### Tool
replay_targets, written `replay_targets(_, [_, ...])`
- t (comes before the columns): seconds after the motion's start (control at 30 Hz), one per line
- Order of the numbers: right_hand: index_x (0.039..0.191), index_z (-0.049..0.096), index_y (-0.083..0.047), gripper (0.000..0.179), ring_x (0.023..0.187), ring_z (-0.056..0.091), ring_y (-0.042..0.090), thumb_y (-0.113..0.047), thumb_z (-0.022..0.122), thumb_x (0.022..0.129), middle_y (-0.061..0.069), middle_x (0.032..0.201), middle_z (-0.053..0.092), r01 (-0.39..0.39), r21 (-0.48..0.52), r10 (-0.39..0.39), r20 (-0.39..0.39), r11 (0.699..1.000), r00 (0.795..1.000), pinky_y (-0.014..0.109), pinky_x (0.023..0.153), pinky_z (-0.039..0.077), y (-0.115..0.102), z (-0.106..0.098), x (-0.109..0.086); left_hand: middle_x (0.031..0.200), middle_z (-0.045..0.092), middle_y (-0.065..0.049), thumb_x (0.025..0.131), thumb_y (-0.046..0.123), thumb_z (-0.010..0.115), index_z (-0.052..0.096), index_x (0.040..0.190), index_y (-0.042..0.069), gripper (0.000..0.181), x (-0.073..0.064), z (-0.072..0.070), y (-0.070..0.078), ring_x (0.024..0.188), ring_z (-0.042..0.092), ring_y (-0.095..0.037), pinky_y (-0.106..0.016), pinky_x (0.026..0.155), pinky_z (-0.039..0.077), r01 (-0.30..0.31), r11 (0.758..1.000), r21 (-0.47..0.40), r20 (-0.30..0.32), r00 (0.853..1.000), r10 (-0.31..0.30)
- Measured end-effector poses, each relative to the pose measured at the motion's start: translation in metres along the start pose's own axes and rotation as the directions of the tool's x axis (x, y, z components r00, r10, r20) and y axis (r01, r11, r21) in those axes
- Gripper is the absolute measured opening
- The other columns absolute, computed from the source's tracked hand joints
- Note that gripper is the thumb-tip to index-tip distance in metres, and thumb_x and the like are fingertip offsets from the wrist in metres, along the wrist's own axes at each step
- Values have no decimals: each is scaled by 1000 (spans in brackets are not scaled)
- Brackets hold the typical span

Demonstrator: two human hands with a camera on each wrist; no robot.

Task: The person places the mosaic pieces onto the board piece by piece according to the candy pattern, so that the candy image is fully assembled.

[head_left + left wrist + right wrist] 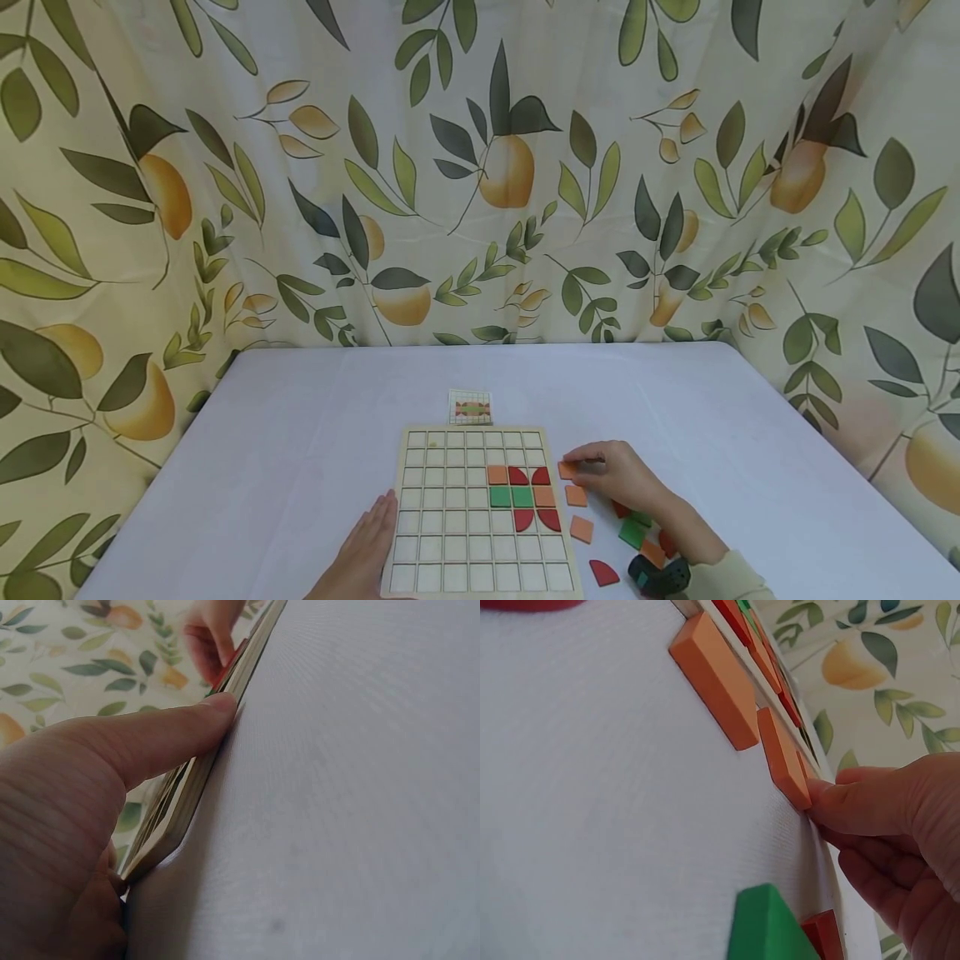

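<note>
A wooden grid board [442, 550] lies on the table, holding several tiles right of its middle: orange squares, green squares [500, 497] and red quarter-circles [549, 520]. My left hand [365, 546] rests along its left side, fingers straight; in the left wrist view the thumb [180, 735] presses the board's near edge. Just off the right edge, my right hand [622, 475] pinches an orange square tile [566, 471] between thumb and fingertips. Two more orange tiles [576, 496] lie in line nearer me, seen close up as orange blocks [714, 679] in the right wrist view.
Behind the board stands a small pattern card [470, 408]. A red quarter-circle [603, 573] lies by the near right corner. Under my right forearm are loose green tiles [632, 533] with red and orange ones. A leaf-and-fruit curtain [480, 250] hangs beyond the white table [300, 400].
</note>
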State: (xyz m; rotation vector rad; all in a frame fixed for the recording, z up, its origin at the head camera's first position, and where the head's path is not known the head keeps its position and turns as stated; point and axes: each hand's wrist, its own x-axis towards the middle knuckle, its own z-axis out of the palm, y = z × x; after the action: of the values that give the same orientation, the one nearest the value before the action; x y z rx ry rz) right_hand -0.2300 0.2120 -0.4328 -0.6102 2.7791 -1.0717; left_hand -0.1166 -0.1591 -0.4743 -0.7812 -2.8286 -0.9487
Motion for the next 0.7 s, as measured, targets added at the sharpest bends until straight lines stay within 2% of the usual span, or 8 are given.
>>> replay_targets(0.27, [101, 71, -7, 26, 97, 60, 24, -17, 74, 78, 4, 100, 67, -1, 5, 2, -28, 1000, 1000, 42, 81, 49, 0, 2, 0, 139, 21, -37, 68, 70, 62, 17, 133, -22, 121, 1, 0, -2, 128, 20, -47, -6, 93, -14, -9, 1000, 28, 9, 1000, 9])
replay_targets(0.5, [100, 72, -13, 23, 96, 59, 20, -18, 74, 78, -4, 97, 67, 15, 29, -13, -54, 999, 998, 48, 85, 45, -10, 6, -2, 140, 13, -40, 67, 69, 64, 9, 134, -22, 126, 1, -1, -1, 129, 11, -50, -5, 91, -15, 23, 995, -100, 54, 998, -17])
replay_targets(0.7, [101, 72, -13, 22, 95, 58, 18, -18, 73, 79, -6, 96, 67, 51, 19, -50, -58, 998, 997, 46, 84, 46, -19, 10, -4, 140, 16, -40, 67, 71, 62, 11, 134, -22, 125, 1, -1, -1, 128, 14, -50, -5, 92, -14, 6, 998, -64, 36, 999, -3])
